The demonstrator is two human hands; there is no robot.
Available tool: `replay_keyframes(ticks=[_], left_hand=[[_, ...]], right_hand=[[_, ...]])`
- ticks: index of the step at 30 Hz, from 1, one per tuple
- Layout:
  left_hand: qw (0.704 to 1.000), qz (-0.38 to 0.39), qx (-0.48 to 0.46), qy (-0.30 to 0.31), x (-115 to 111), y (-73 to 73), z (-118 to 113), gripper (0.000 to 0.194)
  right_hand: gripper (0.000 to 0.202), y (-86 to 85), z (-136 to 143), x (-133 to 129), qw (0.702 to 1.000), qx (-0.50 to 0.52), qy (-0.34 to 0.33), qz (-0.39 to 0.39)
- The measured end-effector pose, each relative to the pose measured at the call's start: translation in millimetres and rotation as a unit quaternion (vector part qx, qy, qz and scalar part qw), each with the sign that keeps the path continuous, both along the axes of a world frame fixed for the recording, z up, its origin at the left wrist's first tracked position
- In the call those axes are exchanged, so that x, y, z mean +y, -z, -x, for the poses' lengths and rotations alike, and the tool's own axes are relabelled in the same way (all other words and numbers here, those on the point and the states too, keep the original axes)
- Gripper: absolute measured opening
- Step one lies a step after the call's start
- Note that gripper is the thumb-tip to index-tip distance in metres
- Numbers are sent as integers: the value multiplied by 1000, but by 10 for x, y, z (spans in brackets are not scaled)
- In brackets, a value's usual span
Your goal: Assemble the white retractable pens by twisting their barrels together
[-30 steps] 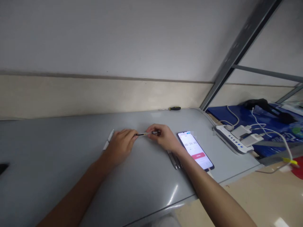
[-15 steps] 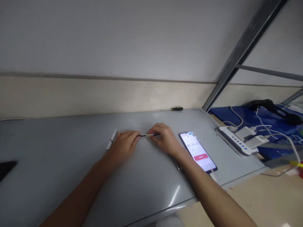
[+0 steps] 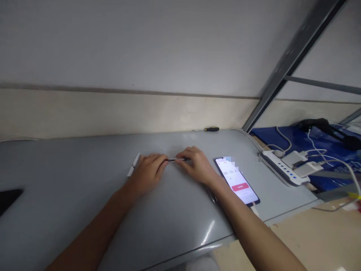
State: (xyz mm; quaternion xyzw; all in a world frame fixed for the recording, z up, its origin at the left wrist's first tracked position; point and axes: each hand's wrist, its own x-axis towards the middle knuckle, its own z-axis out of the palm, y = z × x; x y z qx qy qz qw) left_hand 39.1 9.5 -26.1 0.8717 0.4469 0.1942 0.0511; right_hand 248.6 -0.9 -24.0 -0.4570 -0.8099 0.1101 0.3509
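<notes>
A slim rod [image 3: 172,160], pen-like in shape, spans the short gap between the two hands, just above or on the surface [image 3: 169,222]; which of the two cannot be told. The left hand [image 3: 149,169] is closed over one end, knuckles up, and the right hand [image 3: 194,163] pinches the other between thumb and fingers. The rod is straight and narrow, dark toward the left fingers and with a pale, shiny stretch nearer the right ones. Its long axis runs crosswise from hand to hand, almost parallel to the wall [image 3: 113,113]; both ends are covered by fingers, so which way its tip points cannot be told.

The surface is smooth, grey and glossy, catching a streak of light in front of the right hand. Just beyond the left hand's outer side lies a slender white piece [image 3: 133,165], slanting away from the person. Slim shiny items [image 3: 212,195] lie partly hidden by the right forearm. To the right of the right hand rests a flat, glass-fronted phone [image 3: 237,180], its screen lit. Beyond the hands, near the wall, lies a screwdriver [image 3: 212,129] with a rounded black-and-yellow handle, its thin shaft pointing left.
</notes>
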Motion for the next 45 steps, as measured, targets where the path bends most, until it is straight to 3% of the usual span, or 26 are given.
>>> replay_keyframes(ticks=[6, 13, 19, 24, 28, 31, 33, 36, 38, 41, 45], left_hand=[[1000, 4, 6, 3, -5, -15, -13, 34], [1000, 1, -13, -6, -22, -17, -14, 32], [999, -23, -25, -33, -28, -18, 20, 37], [994, -55, -22, -97, 11, -3, 51, 33], [994, -50, -16, -95, 23, 2, 46, 33], [996, -42, -18, -83, 13, 2, 32, 33], [996, -38, -24, -78, 2, 2, 24, 34], [996, -37, -35, -70, -15, 1, 14, 34], [996, -33, -38, -68, -22, -6, 9, 34], [997, -27, -36, -67, -27, -20, 2, 35], [997, -18, -35, -64, -30, -30, -5, 36]], right_hand=[[7, -9, -5, 8, 1000, 1, -1, 12], [14, -25, -35, 19, 999, 7, 36, 0], [15, 27, -112, 78, 995, 15, 102, -15], [11, 42, -138, 102, 980, 147, 122, 54], [21, 7, -113, 100, 932, 320, 75, 155], [25, -15, -110, 100, 903, 379, 61, 191], [21, -18, -120, 98, 922, 340, 93, 159], [9, -2, -143, 93, 973, 185, 136, 37], [10, 20, -154, 94, 985, 85, 146, -19], [14, 53, -159, 101, 989, 16, 146, -25], [14, 75, -153, 111, 991, -3, 134, -17]])
